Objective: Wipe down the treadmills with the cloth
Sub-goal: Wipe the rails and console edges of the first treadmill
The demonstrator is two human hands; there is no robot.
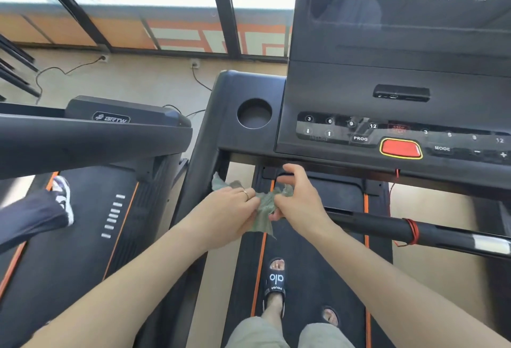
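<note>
A crumpled green cloth (262, 206) is held in mid-air between both hands, above the front of the treadmill belt (312, 251) and just below the console (398, 93). The left hand (229, 209) is curled onto the cloth's left part, fingers closed over it; a ring (246, 195) is seen on one finger. The right hand (300, 198) pinches the cloth's right part with thumb and lower fingers, the upper fingers being bent loosely above it. One cloth corner sticks out up-left of the left hand, another hangs below both hands. The console display is lit with green digits; a red stop button (401, 148) and a round cup holder (254, 113) are visible. A black slide sandal (275, 284) is planted on the belt. A handrail (414, 233) with red cord wound round it runs at right. A second treadmill (83, 223) stands at left, another person's sneaker (63, 195) on its deck.
</note>
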